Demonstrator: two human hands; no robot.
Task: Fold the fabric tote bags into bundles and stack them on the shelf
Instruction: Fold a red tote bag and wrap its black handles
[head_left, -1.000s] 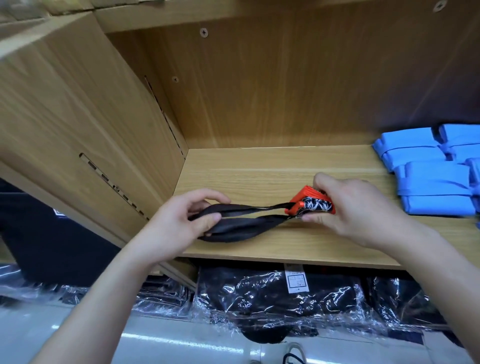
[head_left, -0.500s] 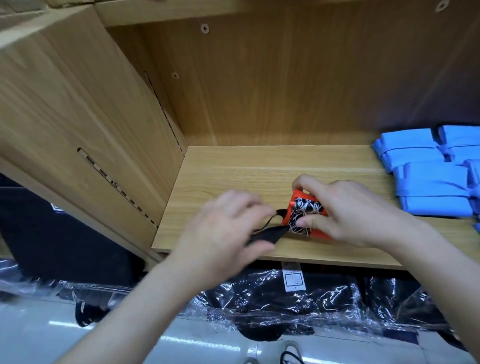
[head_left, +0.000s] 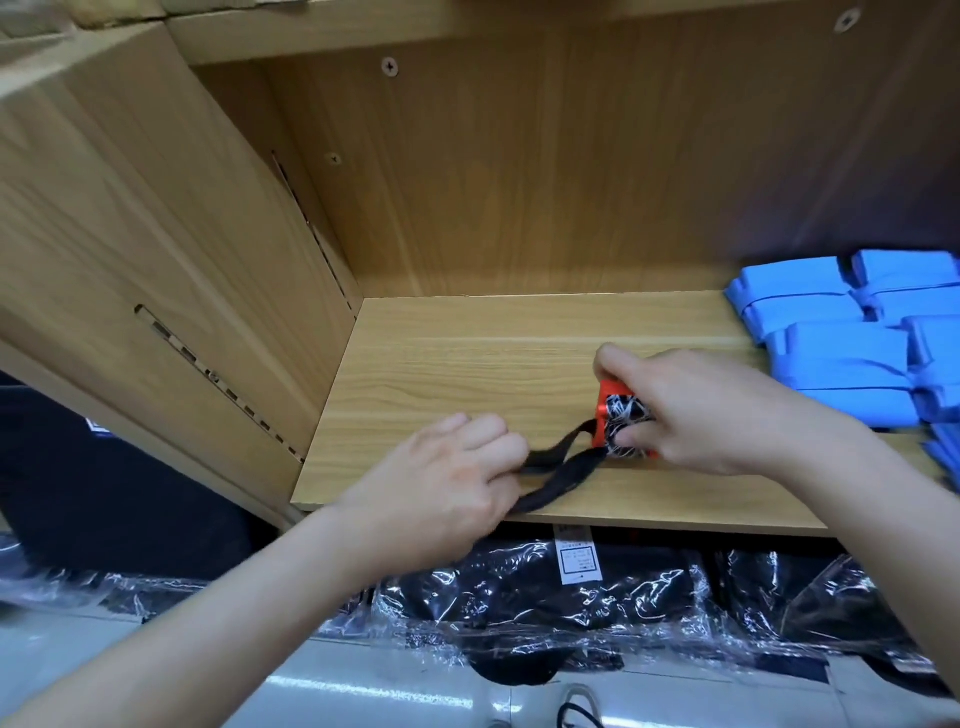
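Folded tote bundle of orange fabric with a black-and-white print, resting near the front edge of the light wooden shelf board. The right hand clamps it from above, thumb on the near face and fingers curled over the far side, so the grip is pressed together on the bundle. Two black webbing handle straps run out from the bundle's left side toward the left hand, whose fingers are closed around the strap ends at the shelf's front edge; this grip is pinching the straps, and the contact itself is hidden under the knuckles. To the right of the right-hand grip, well apart from it, folded bright blue fabric bundles lie stacked in rows on the same board. Below both grips, under the shelf, dark items in clear crinkled plastic wrap lie side by side
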